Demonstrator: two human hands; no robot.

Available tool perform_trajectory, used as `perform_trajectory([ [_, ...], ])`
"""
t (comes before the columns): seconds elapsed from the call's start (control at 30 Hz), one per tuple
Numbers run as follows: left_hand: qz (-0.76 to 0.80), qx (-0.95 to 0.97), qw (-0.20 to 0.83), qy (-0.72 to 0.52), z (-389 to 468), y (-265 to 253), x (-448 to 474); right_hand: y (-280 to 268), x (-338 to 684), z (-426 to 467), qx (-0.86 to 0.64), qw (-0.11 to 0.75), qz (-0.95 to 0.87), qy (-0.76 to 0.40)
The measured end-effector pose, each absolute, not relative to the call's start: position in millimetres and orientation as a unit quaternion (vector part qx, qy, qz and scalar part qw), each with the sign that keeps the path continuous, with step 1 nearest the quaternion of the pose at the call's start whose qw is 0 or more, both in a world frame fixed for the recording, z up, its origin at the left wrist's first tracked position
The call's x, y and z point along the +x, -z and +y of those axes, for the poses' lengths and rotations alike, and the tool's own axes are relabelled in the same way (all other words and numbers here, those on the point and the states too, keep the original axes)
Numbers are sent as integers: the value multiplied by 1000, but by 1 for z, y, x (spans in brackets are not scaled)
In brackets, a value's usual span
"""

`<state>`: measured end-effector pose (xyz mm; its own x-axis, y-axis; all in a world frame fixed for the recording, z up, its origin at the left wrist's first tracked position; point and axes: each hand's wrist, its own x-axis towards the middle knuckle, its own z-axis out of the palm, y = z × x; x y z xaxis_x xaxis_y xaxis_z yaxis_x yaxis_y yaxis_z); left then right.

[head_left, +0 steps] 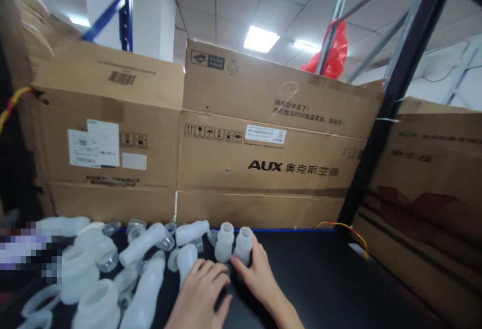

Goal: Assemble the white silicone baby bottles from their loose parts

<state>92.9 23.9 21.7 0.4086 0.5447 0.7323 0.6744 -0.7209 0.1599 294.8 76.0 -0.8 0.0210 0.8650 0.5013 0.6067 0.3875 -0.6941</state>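
Note:
My right hand [259, 273] is closed around a small translucent white plastic bottle [243, 244] that stands upright, its thumb at the front and its fingers behind. Close on its left, a matching open-necked bottle [225, 242] stands upright. My left hand [203, 289] is lower and to the left, fingers loosely bent and thumb apart, with nothing visible in it. Just behind its knuckles is another white bottle [187, 260], partly hidden by the hand; I cannot tell if they touch. A small clear piece [228, 268] is near the left fingertips.
White bottles, wide-mouthed jars [98, 303] and clear plastic pieces [107, 257] crowd the left of the black table [320, 279]. Cardboard panels [271, 168] wall off the back. A dark metal post [376, 153] rises at the right, with a yellow-red wire [356, 233] by its foot.

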Motion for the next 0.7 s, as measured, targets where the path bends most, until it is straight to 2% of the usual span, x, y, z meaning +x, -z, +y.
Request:
perform_trajectory([
  [0.07,-356,-837,104,401,35,-13,88,1,295,75,-542,420,-714,-139],
  [0.23,-400,-818,86,406,39,-16,77,-1,292,74,-537,383,-740,-135],
  [0.47,-374,-789,77,481,34,-16,75,0,289,58,-514,474,-715,10],
  [0.7,-365,-773,122,503,44,-8,73,-19,283,46,-455,439,-767,112],
])
